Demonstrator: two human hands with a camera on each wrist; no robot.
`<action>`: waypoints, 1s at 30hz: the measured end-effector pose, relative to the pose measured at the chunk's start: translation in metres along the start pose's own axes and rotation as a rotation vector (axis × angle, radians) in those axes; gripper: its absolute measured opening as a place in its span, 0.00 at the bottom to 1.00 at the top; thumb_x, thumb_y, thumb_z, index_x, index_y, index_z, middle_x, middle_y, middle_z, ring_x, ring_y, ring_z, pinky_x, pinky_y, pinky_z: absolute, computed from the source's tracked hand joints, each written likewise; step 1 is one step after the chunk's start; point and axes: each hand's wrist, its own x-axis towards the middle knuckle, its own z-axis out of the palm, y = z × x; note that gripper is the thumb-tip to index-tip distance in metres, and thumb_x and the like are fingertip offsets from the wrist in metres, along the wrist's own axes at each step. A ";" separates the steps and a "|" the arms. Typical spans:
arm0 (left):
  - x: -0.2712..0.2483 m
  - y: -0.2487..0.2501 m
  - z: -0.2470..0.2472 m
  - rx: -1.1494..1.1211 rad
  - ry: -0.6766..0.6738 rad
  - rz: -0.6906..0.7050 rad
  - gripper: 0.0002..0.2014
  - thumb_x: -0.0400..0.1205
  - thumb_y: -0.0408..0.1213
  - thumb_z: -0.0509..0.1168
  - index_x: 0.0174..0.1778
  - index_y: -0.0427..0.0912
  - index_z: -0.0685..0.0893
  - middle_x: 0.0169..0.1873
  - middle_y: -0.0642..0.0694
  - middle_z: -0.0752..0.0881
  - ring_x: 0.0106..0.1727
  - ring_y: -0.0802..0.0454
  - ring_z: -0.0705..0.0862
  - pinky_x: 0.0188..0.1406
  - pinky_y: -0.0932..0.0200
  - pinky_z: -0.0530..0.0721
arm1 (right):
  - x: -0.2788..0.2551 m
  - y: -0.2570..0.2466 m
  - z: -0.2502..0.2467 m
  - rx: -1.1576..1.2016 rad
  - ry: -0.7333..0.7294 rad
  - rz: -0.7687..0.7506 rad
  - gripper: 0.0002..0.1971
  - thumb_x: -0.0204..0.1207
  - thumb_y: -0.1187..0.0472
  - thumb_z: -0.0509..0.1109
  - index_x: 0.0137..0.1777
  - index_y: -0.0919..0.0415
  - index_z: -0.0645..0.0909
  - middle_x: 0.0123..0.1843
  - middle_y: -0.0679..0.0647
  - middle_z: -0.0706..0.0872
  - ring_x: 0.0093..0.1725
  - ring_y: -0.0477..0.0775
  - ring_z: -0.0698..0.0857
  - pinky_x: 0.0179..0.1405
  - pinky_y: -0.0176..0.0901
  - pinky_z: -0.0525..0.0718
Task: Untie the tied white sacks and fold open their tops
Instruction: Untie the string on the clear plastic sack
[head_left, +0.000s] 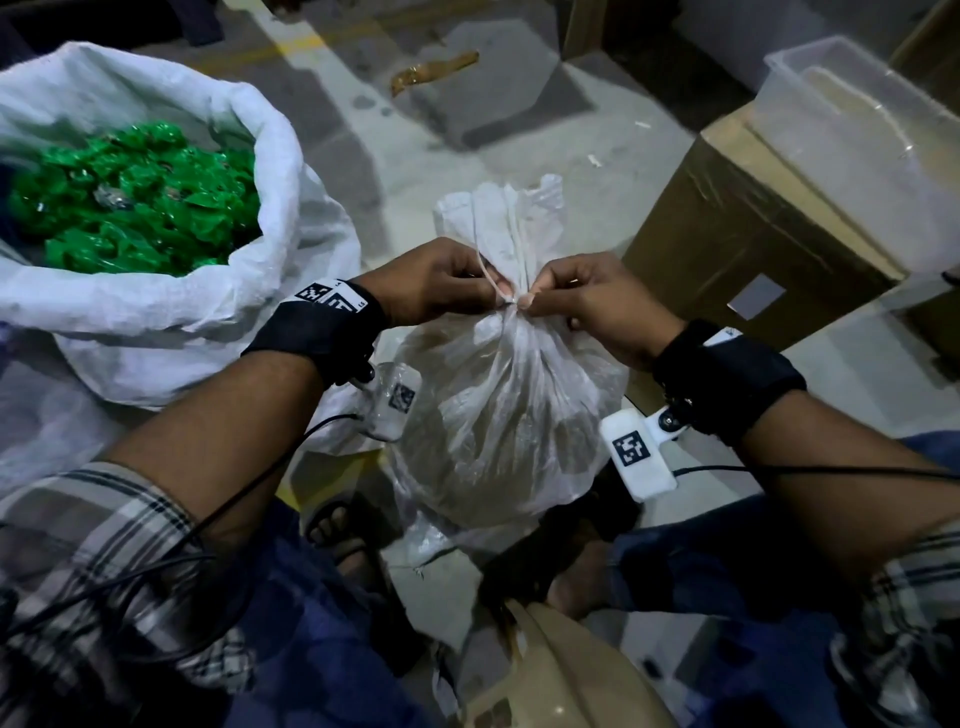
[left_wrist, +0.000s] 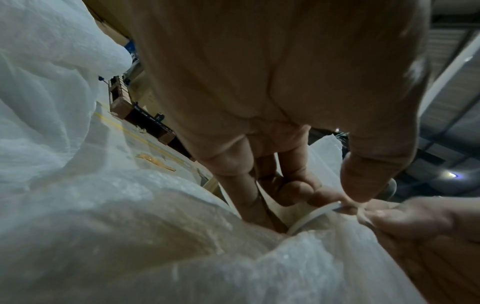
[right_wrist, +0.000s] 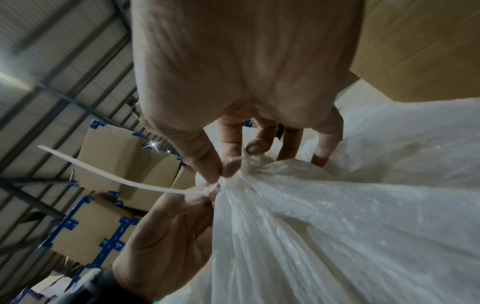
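Observation:
A tied white sack (head_left: 506, 415) stands on the floor between my feet, its neck gathered by a white zip tie (head_left: 503, 299). The tie's loose tail (right_wrist: 109, 174) sticks out sideways in the right wrist view. My left hand (head_left: 447, 283) pinches the tie at the neck from the left. My right hand (head_left: 582, 296) pinches the tie's head (right_wrist: 210, 190) and the bunched neck from the right, thumb and forefinger together. The sack's ruffled top (head_left: 501, 213) stands above both hands. In the left wrist view the tie (left_wrist: 309, 218) curves under my left fingertips.
An open white sack (head_left: 280, 171) with its top rolled down, full of green packets (head_left: 135, 202), stands at the left. A cardboard box (head_left: 753, 234) with a clear plastic tub (head_left: 857, 130) on it stands at the right. A beige bag (head_left: 561, 675) lies near my feet.

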 end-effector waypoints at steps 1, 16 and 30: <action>0.000 0.000 0.000 0.014 -0.001 -0.009 0.26 0.72 0.43 0.72 0.49 0.18 0.82 0.41 0.37 0.82 0.45 0.43 0.74 0.48 0.46 0.69 | 0.001 -0.002 -0.001 0.025 0.002 0.032 0.08 0.73 0.67 0.74 0.34 0.67 0.85 0.34 0.59 0.83 0.36 0.56 0.78 0.34 0.43 0.73; -0.001 0.004 0.002 -0.040 -0.096 -0.035 0.26 0.77 0.38 0.69 0.46 0.10 0.76 0.38 0.34 0.72 0.37 0.42 0.63 0.34 0.51 0.54 | 0.001 -0.004 -0.006 -0.105 -0.030 -0.014 0.05 0.72 0.65 0.75 0.36 0.62 0.87 0.37 0.54 0.86 0.39 0.49 0.82 0.40 0.45 0.77; 0.001 0.000 -0.003 -0.010 -0.080 -0.035 0.33 0.73 0.45 0.73 0.47 0.10 0.76 0.41 0.34 0.75 0.43 0.40 0.67 0.43 0.46 0.62 | -0.006 -0.011 -0.006 -0.306 0.035 -0.090 0.06 0.73 0.57 0.78 0.36 0.57 0.90 0.40 0.49 0.87 0.43 0.52 0.87 0.53 0.57 0.86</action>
